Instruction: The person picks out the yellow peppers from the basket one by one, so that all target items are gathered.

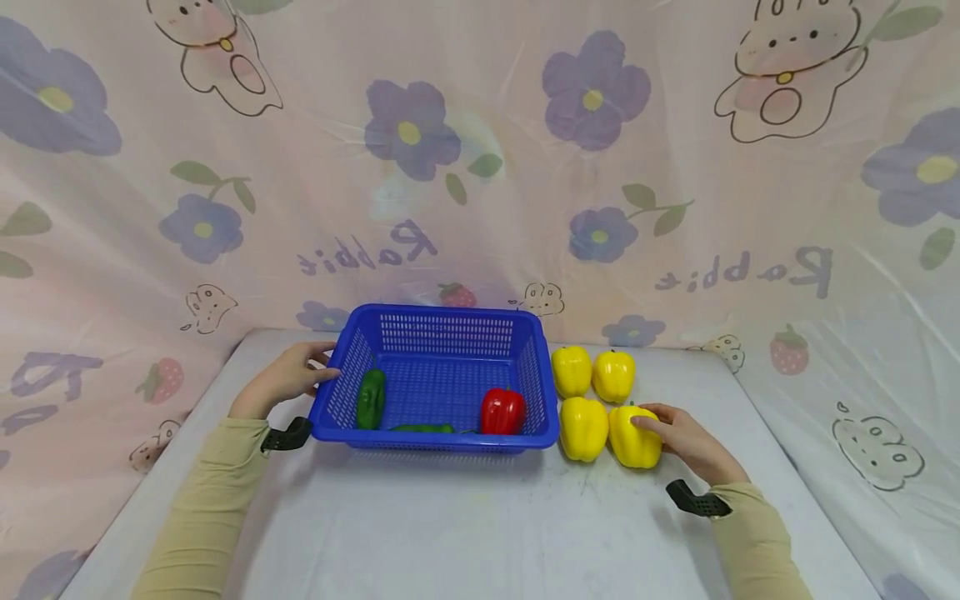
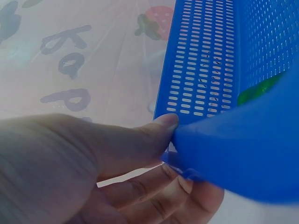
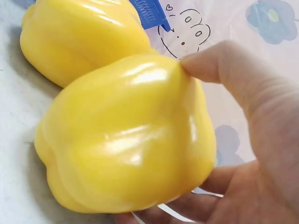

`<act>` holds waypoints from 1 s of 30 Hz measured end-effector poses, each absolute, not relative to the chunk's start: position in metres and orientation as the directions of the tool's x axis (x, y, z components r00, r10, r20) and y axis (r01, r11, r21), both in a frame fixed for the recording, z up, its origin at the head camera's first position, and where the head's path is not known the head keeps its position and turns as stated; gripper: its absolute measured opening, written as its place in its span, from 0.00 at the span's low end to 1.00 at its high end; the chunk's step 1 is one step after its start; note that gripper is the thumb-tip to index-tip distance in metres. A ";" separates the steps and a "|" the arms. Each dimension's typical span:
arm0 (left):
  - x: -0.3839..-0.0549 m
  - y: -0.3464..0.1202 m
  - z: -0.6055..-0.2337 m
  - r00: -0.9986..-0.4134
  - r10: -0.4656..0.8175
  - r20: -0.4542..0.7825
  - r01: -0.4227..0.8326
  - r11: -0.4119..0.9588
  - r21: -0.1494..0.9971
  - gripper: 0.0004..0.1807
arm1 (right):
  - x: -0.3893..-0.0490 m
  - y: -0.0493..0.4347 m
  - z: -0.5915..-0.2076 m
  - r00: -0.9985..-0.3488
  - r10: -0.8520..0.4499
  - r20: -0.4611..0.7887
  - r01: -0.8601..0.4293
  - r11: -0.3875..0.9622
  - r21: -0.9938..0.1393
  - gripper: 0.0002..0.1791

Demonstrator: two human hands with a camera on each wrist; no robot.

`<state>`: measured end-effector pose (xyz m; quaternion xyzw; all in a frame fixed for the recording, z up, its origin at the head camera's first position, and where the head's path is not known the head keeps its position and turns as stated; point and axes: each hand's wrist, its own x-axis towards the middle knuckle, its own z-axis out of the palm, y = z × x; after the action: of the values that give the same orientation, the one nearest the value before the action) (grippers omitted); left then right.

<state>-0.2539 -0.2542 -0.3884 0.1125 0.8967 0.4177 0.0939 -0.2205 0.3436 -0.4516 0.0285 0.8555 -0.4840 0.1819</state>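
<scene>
A blue plastic basket (image 1: 442, 437) stands on the white table, and my left hand (image 1: 288, 377) grips its left rim, thumb on top and fingers curled beneath in the left wrist view. Inside lie a green pepper (image 1: 371, 400) along the left wall, a red bell pepper (image 1: 502, 412) at the front right, and more green (image 1: 422, 428) partly hidden behind the front rim. My right hand (image 1: 686, 437) holds the front right yellow bell pepper (image 1: 630, 442), thumb on one side and fingers around the other. In the right wrist view this pepper (image 3: 126, 140) fills the middle.
Three other yellow bell peppers stand close together right of the basket: one at back left (image 1: 572, 372), one at back right (image 1: 613, 377), one at front left (image 1: 583, 429). A patterned cloth (image 1: 495, 217) hangs behind the table (image 1: 450, 533).
</scene>
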 end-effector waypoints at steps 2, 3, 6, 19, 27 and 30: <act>-0.254 -0.254 -0.389 -0.958 0.277 -0.079 0.119 0.631 0.767 0.31 | -0.221 0.343 -0.453 -0.932 -0.122 -0.342 0.233 0.522 -0.820 0.49; -0.255 -0.254 -0.389 -0.958 0.275 -0.081 0.117 0.633 0.765 0.31 | -0.221 0.343 -0.453 -0.932 -0.121 -0.343 0.235 0.519 -0.822 0.49; -0.256 -0.254 -0.389 -0.958 0.273 -0.084 0.114 0.637 0.763 0.31 | -0.222 0.342 -0.453 -0.932 -0.117 -0.344 0.241 0.509 -0.826 0.49; -0.256 -0.254 -0.389 -0.959 0.266 -0.094 0.103 0.640 0.761 0.32 | -0.221 0.345 -0.455 -0.931 -0.120 -0.346 0.260 0.450 -0.855 0.46; -0.257 -0.252 -0.389 -0.958 0.270 -0.093 0.104 0.634 0.767 0.32 | -0.220 0.351 -0.456 -0.939 -0.124 -0.320 0.243 0.418 -0.875 0.42; -0.258 -0.252 -0.390 -0.959 0.268 -0.094 0.103 0.636 0.764 0.32 | -0.220 0.352 -0.456 -0.938 -0.133 -0.319 0.241 0.411 -0.880 0.42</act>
<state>-0.2581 -0.2524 -0.3895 0.1031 0.8990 0.4137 0.0995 -0.2204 0.3517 -0.4559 0.0327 0.8220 -0.5419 0.1723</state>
